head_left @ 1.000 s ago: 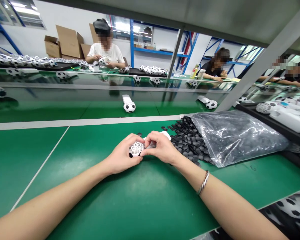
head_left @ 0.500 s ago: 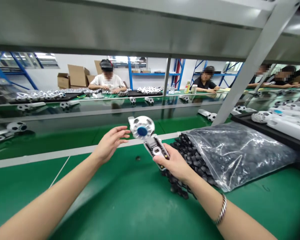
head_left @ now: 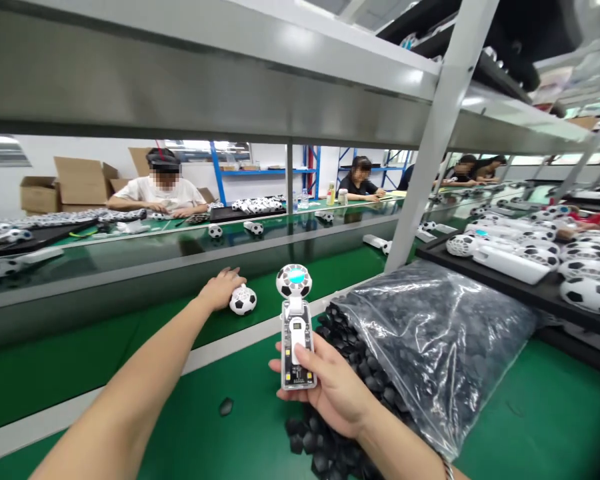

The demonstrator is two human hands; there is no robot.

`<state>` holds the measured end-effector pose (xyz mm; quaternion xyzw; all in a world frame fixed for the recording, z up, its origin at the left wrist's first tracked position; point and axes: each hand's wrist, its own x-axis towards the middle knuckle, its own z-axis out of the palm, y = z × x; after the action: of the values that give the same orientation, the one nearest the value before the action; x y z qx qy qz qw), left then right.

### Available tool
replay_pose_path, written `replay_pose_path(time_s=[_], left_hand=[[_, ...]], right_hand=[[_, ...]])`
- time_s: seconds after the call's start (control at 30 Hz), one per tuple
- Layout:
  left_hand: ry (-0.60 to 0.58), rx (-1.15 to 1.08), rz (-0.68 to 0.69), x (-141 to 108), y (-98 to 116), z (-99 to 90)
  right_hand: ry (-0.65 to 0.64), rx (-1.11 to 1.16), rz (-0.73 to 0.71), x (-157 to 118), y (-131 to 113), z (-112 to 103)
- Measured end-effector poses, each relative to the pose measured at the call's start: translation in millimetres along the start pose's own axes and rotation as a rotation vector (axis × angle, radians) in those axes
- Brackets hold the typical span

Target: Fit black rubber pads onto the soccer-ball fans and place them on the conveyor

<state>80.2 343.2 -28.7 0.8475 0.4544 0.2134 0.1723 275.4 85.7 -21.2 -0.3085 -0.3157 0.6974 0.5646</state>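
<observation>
Along a green workbench (head_left: 555, 400), under grey steel shelving (head_left: 180, 87), showing a left hand (head_left: 221, 289) reaching out low, its fingers (head_left: 233, 275) spread wide open and holding nothing. Sitting just beyond those fingertips: a small football-patterned ball (head_left: 243, 300) with a white lattice end, resting on a further green belt (head_left: 330, 273); whether the fingertips are touching it, cannot tell. Gripping, in the right hand (head_left: 325, 393), a clear-cased handheld fan (head_left: 296, 347) standing upright, with the fingers (head_left: 279, 365) curled closed behind it and the thumb pressing across its front. Rising above those fingers: a round football-patterned fan head (head_left: 294, 281) with a pale blue centre. Spilling just below the right fingers: loose black hexagonal pieces (head_left: 310, 433), trailing from a clear plastic bag (head_left: 430, 347) to the right of them. Carrying more white fans and balls, well right of the fingers: a black tray (head_left: 500, 288). Working far beyond the fingers, across the line: a seated co-worker (head_left: 155, 190) in a white shirt.
</observation>
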Motion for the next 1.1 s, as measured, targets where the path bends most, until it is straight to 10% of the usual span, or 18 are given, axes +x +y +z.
replay_pose_path(time_s=[0.23, 0.67, 1.1], left_hand=[[0.133, -0.337, -0.109, -25, 9, -14.7], [0.162, -1.32, -0.522, -224, 102, -35.5], [-0.063, -1.523, -0.28, -281, 164, -33.0]], right_hand=[[-0.045, -0.07, -0.036, -3, 2, 0], [-0.041, -0.098, -0.002, -14, 17, 18], [0.037, -0.165, -0.032, -24, 23, 24]])
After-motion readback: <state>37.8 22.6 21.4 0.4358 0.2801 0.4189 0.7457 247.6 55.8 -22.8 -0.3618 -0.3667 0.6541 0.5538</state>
